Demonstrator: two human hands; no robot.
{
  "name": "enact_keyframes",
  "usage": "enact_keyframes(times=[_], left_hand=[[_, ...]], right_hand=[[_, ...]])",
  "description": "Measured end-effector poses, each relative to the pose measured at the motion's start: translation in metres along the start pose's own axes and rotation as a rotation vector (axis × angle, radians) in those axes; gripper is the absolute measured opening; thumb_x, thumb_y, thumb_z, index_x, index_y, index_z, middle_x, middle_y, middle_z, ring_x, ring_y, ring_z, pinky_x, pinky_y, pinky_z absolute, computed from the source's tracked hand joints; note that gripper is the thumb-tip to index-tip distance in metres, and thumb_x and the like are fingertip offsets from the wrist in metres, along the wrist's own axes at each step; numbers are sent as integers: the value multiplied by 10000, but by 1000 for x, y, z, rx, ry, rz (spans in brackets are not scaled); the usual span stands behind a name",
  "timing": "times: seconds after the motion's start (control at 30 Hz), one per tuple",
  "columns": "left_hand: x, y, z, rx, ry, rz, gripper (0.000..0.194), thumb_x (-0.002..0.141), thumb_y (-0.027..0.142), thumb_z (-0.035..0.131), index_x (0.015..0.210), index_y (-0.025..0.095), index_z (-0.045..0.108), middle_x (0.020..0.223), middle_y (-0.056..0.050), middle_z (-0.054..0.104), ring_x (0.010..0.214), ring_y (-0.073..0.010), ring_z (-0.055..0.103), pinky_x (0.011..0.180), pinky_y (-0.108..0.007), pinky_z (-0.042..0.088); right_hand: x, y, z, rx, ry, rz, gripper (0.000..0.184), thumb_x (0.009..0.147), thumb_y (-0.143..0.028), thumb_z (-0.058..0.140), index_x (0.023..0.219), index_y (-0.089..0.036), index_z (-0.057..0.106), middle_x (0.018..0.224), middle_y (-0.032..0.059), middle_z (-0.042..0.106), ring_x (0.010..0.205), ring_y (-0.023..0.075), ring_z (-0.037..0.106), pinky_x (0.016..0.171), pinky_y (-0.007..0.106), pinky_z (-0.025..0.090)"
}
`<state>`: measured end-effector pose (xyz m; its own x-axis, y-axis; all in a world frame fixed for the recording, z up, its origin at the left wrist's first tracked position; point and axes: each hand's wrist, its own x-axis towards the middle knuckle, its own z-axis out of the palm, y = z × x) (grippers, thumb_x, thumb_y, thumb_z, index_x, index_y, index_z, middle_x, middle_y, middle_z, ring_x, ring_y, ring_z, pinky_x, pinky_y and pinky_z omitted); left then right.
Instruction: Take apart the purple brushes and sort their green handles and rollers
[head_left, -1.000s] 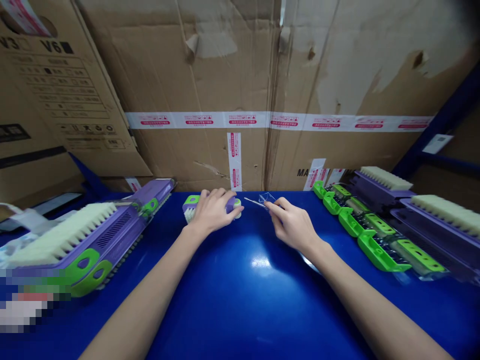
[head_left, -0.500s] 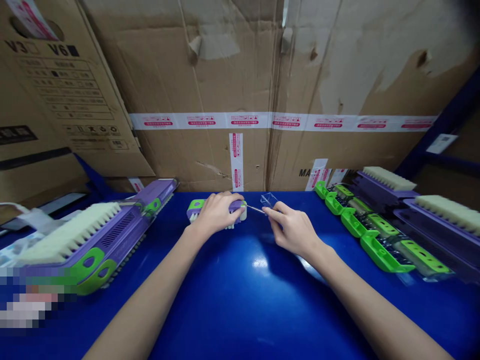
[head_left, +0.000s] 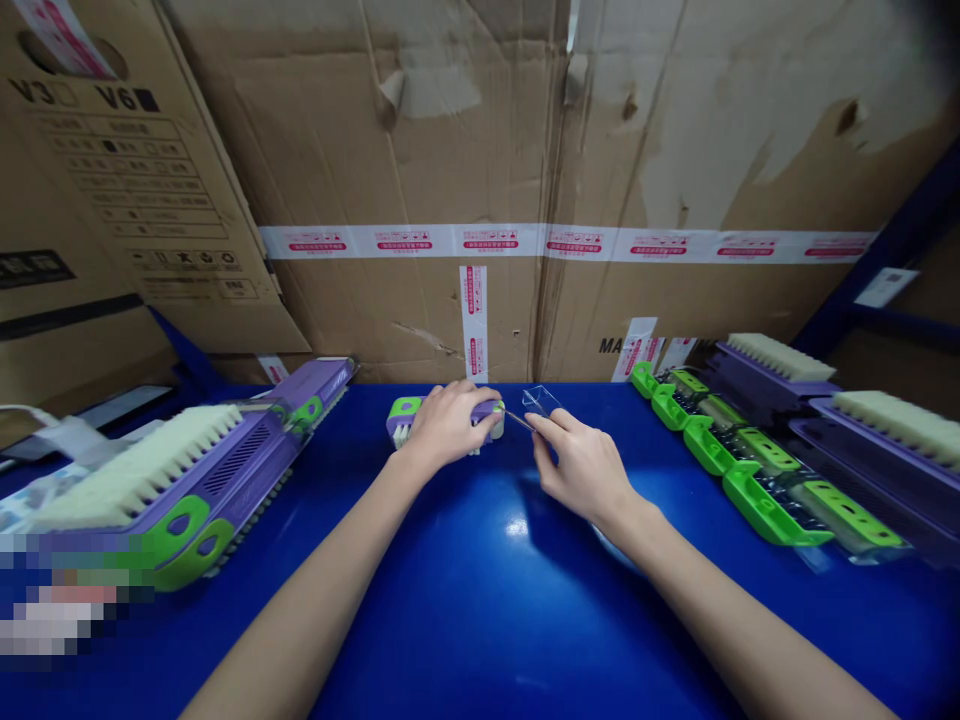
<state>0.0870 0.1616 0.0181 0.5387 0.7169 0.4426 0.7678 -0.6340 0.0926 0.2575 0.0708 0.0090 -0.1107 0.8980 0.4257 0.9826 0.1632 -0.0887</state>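
My left hand (head_left: 448,425) is wrapped over a small purple and green brush (head_left: 406,408) with white bristles facing down, pressing it on the blue table. Between the fingers of my right hand (head_left: 585,462) is a thin metal tool (head_left: 519,419), its handle hidden in the grip. The tool's tip reaches the green spot at the brush's right end; whether it sits inside a hole I cannot tell. Just behind my right fingers stands a clear plastic piece (head_left: 541,398), partly covered by them.
Larger purple brushes (head_left: 225,460) with cream bristles lie at the left, near a white cable adapter (head_left: 71,440). Along the right are several green clip-shaped parts (head_left: 772,510) and more purple brushes (head_left: 892,430). Cardboard (head_left: 420,310) walls off the back of the table (head_left: 480,600).
My left hand and the brush have shifted slightly right. The tool in my right hand is now shorter in view and tilted more steeply.
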Motion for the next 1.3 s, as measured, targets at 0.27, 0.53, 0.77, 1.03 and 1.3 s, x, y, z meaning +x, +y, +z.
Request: enact_keyframes(times=[0.27, 0.53, 0.77, 1.03, 1.3], left_hand=[[2, 0, 2, 56, 4, -20, 301, 853, 416, 508, 1103, 312, 641, 1002, -39, 642, 925, -232, 593, 812, -382, 443], [2, -2, 3, 91, 26, -54, 327, 853, 473, 486, 1058, 276, 647, 983, -52, 648, 929, -238, 593, 810, -381, 435], [3, 1, 3, 120, 7, -72, 372, 858, 512, 446, 1008, 248, 661, 966, -71, 644, 908, -260, 603, 779, -397, 447], [0, 5, 2, 105, 15, -83, 352, 862, 489, 460, 1034, 255, 659, 958, -70, 647, 878, -257, 611, 742, -385, 457], [-3, 13, 5, 18, 103, 47, 303, 847, 452, 522, 1040, 257, 650, 986, -48, 627, 930, -225, 578, 809, -372, 438]], right_hand=[[-4, -8, 16, 64, -142, -2, 513, 898, -201, 302, 1409, -175, 340, 1024, 100, 682, 817, 212, 664, 661, 290, 457], [-1, 1, 15, 81, -81, -41, 506, 901, -226, 308, 1403, -194, 357, 1015, 88, 691, 819, 207, 668, 672, 280, 468], [13, 39, 7, -112, 1, 375, 515, 895, -279, 327, 1395, -157, 347, 887, 139, 697, 763, 283, 672, 647, 355, 474], [15, 62, 8, -224, -196, 529, 428, 858, -220, 380, 1262, -124, 480, 938, 175, 666, 815, 284, 658, 646, 347, 462], [12, 21, 20, 7, 135, -23, 472, 883, -334, 433, 1318, -149, 449, 1143, 146, 621, 1068, 269, 536, 891, 429, 394]])
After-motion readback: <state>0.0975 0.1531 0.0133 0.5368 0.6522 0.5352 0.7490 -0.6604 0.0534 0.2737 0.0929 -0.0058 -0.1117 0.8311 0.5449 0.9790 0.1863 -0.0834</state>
